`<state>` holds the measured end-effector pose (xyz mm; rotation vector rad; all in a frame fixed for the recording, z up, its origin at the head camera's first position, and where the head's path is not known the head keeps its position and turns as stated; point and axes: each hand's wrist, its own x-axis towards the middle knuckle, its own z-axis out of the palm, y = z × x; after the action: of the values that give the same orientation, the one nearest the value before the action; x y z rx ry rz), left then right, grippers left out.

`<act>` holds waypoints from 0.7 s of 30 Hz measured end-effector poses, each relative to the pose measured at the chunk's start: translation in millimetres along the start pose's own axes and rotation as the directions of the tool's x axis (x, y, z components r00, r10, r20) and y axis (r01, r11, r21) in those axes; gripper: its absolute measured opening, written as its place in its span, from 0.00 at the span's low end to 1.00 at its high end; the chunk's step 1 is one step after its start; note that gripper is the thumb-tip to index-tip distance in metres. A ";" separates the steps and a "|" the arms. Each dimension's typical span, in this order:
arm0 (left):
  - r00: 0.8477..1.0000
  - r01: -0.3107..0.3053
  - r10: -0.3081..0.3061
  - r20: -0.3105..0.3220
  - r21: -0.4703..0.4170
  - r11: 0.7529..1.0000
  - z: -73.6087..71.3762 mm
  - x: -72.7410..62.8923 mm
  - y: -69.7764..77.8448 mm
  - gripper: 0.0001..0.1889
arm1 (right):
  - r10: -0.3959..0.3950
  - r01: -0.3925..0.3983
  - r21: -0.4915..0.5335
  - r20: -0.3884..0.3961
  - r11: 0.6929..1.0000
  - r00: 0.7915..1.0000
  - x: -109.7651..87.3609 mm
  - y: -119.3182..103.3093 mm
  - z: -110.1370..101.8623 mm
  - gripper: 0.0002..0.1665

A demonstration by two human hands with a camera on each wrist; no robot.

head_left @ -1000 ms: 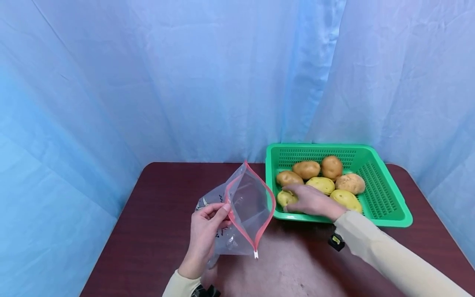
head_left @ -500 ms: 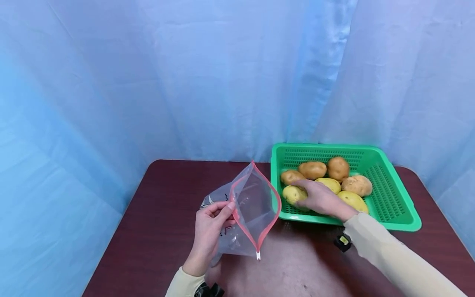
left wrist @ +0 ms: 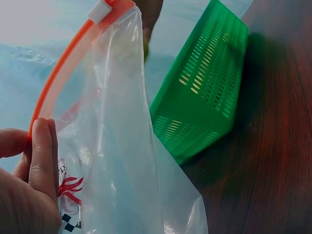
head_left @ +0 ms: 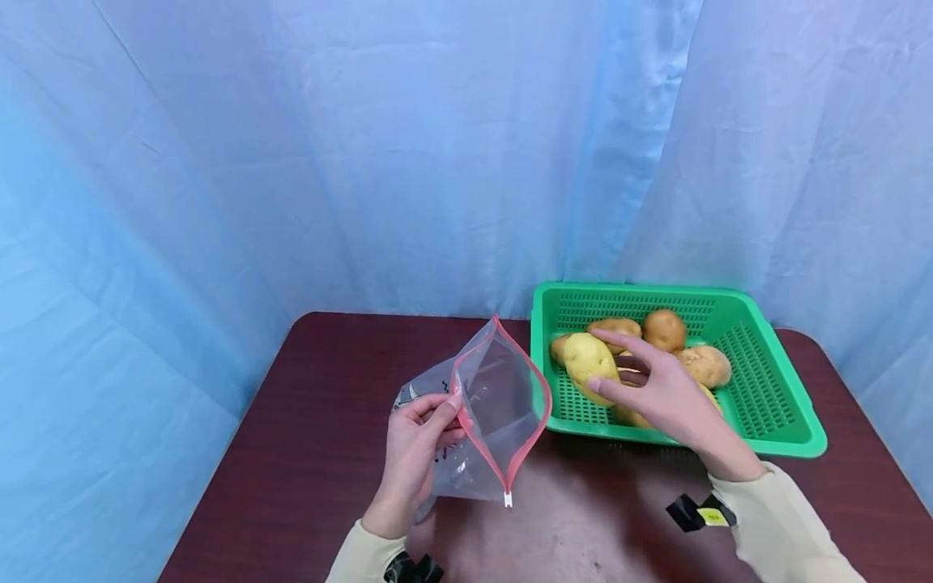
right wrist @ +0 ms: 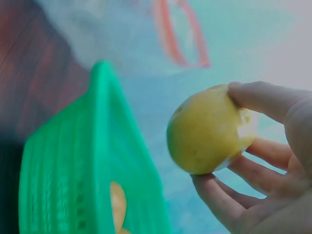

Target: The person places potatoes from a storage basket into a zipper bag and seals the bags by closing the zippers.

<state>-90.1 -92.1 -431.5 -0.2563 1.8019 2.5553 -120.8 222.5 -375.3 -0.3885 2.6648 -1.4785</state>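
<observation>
My left hand [head_left: 415,453] pinches the pink-red rim of a clear zip bag [head_left: 503,389] between thumb and fingers. The bag's mouth gapes toward the basket, and a white slider [head_left: 508,500] sits at its near corner. My right hand [head_left: 666,397] grips a yellow potato [head_left: 589,364] between thumb and fingertips, above the left part of the green basket [head_left: 787,389]. In the right wrist view the potato [right wrist: 209,131] is lifted past the basket rim, apart from the bag. Several other potatoes lie in the basket, some partly hidden by my right hand.
The green basket stands at the back right of the dark red-brown table [head_left: 328,405], its left edge close to the bag. A light blue curtain [head_left: 437,162] hangs behind and around the table. Black camera straps [head_left: 703,514] circle both wrists.
My right hand has raised the yellow potato from the left front of the basket, up and out of its place. The left hand still holds the bag in nearly the same spot.
</observation>
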 end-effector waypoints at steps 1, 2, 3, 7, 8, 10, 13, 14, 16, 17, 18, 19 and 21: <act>1.000 -0.002 0.002 0.001 -0.001 1.000 -0.1 -0.2 -0.3 0.07 | -0.004 0.004 0.042 -0.009 0.999 1.000 -3.0 -2.9 1.5 0.38; 1.000 -0.003 0.003 0.003 -0.001 1.000 -0.2 -0.4 -0.6 0.07 | -0.008 0.009 0.076 -0.024 0.997 1.000 -5.9 -5.8 3.3 0.38; 1.000 -0.006 0.006 0.005 -0.001 1.000 -0.2 -0.7 -0.8 0.07 | -0.011 0.015 0.106 -0.040 0.994 0.999 -8.8 -8.3 5.2 0.38; 1.000 -0.009 0.009 0.013 -0.008 1.000 0.3 -1.4 -1.4 0.07 | -0.035 0.052 0.197 -0.088 0.979 0.995 -18.0 -18.5 14.2 0.37; 1.000 -0.008 0.009 0.014 -0.009 1.000 0.5 -1.1 -1.6 0.07 | -0.044 0.065 0.212 -0.102 0.975 0.994 -19.6 -21.0 16.7 0.37; 1.000 -0.010 0.010 0.018 -0.006 1.000 0.8 -0.8 -1.5 0.08 | -0.066 0.094 0.237 -0.121 0.967 0.990 -21.9 -25.7 22.0 0.36; 1.000 -0.013 0.013 0.017 0.000 1.000 0.9 -0.6 -1.6 0.09 | -0.098 0.136 0.270 -0.149 0.953 0.984 -23.6 -31.1 32.4 0.36; 1.000 -0.013 0.013 0.015 -0.001 1.000 1.0 -0.8 -1.6 0.09 | -0.108 0.149 0.280 -0.158 0.948 0.982 -23.8 -32.3 36.6 0.36; 1.000 -0.011 0.011 0.010 -0.008 1.000 1.1 -1.2 -1.8 0.09 | -0.130 0.178 0.296 -0.175 0.939 0.976 -23.7 -33.3 45.8 0.37; 1.000 -0.008 0.008 0.007 -0.017 1.000 1.2 -1.4 -2.1 0.08 | -0.137 0.189 0.304 -0.184 0.934 0.973 -23.6 -33.5 50.6 0.37; 1.000 -0.005 0.006 0.005 -0.026 1.000 1.4 -1.6 -2.3 0.07 | -0.145 0.200 0.308 -0.193 0.930 0.970 -23.6 -33.2 55.2 0.38; 1.000 -0.003 0.003 0.003 -0.033 0.999 1.6 -1.9 -2.5 0.07 | -0.152 0.211 0.314 -0.202 0.926 0.968 -23.5 -32.8 59.8 0.38; 1.000 0.001 -0.002 -0.003 -0.040 0.999 1.9 -2.5 -3.0 0.06 | -0.161 0.225 0.319 -0.214 0.921 0.963 -23.5 -31.5 68.1 0.38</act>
<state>-87.6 -89.1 -433.4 -0.2618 1.7518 2.5939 -79.9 156.3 -386.6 -0.5227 2.4817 -2.0888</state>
